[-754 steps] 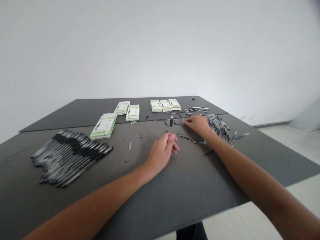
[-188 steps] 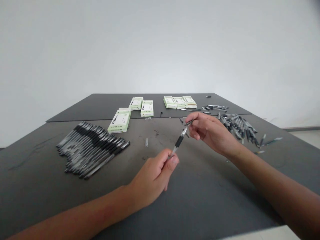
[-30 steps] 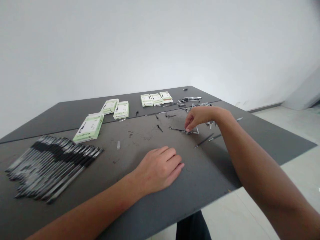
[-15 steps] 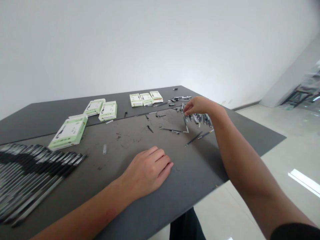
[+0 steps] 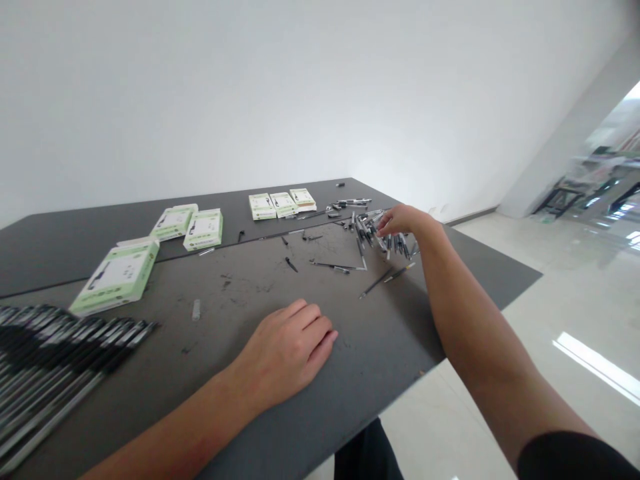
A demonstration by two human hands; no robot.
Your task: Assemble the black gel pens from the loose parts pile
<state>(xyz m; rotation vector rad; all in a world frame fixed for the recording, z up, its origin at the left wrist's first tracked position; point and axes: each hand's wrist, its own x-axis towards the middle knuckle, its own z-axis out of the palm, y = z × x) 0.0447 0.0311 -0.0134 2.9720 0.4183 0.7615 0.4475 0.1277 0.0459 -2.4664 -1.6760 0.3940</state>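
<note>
My left hand (image 5: 293,347) rests palm down on the dark table (image 5: 270,300), fingers curled and close together; nothing shows in it, though its underside is hidden. At the far right, my right hand (image 5: 403,219) reaches down into a heap of pens (image 5: 370,230), its thumb and fingers drawn together at the heap's edge. The fingertips are partly hidden among the pens, so I cannot make out what they hold. In front of that hand lie a loose dark refill (image 5: 375,285) and another thin stick with a yellowish end (image 5: 400,273).
At the left lies a row of capped black pens (image 5: 65,360). Behind them stand a green-and-white box (image 5: 117,277) and two more boxes (image 5: 203,230). Three smaller-looking boxes (image 5: 283,205) sit farther back. A clear cap (image 5: 196,309) and black bits (image 5: 291,265) are scattered mid-table.
My right hand has moved down and rightward into the pen heap from just above its left side. My left hand stays resting on the table. The whole view has shifted slightly.
</note>
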